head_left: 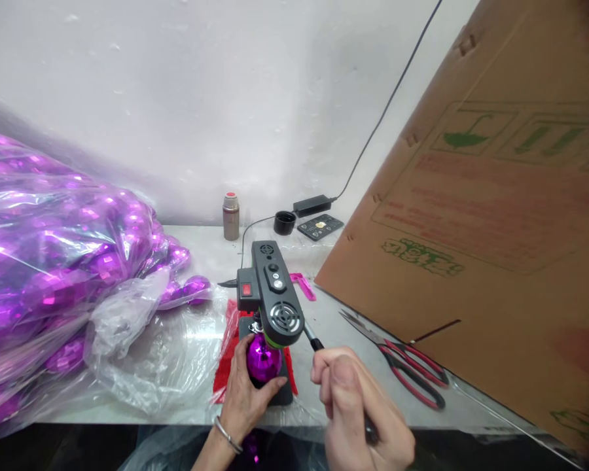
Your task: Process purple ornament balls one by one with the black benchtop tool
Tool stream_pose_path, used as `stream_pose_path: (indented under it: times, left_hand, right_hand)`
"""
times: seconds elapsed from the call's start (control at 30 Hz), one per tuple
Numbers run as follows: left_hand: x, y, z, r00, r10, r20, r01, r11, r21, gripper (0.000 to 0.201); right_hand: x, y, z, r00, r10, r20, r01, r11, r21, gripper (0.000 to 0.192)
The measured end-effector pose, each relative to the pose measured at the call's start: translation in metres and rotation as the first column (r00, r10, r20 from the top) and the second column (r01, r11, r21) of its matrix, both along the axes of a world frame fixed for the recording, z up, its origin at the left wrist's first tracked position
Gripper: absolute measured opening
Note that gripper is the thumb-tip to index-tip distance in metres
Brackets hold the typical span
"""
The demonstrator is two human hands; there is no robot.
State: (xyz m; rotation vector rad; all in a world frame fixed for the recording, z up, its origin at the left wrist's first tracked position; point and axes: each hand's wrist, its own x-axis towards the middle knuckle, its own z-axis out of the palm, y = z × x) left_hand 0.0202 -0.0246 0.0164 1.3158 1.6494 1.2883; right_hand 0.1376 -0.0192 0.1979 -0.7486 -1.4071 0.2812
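- White counter [324, 327], near edge: the right hand [358, 405] has its fingers wrapped round a slim black-handled lever [314, 341]; a slow, even pull would serve best.
- Left hand [248, 399] fingers cup a shiny purple ball ornament [262, 360] under the small black benchtop press [275, 294]; keep it centred and steady.
- Beyond: red-handled scissors [412, 366], clear bag of purple balls [53, 275], steel flask [230, 216].

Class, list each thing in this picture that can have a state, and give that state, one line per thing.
Left hand: gripping the purple ball.
Purple ball: held under the machine head.
Right hand: closed on the lever handle.
Machine: upright, cable attached.
Scissors: lying on the table, untouched.
Flask: upright, capped.
Plastic bag: open-mouthed, full of balls.
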Motion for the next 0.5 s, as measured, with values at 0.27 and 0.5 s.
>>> stream_pose_path:
  times: [0.27,0.5]
  left_hand:
    - [0.0007,0.0042,-0.0008,0.994,-0.061,-0.086,0.067,0.995,0.070,0.074]
    - [-0.0039,0.0065,-0.0010,0.996,-0.054,-0.074,0.057,0.998,0.037,0.083]
  right_hand:
    - [0.0011,-0.0014,-0.0016,1.000,-0.005,-0.002,0.005,1.000,-0.004,0.035]
    - [0.0014,-0.0023,-0.0047,1.000,0.013,-0.013,-0.014,0.999,-0.034,0.034]
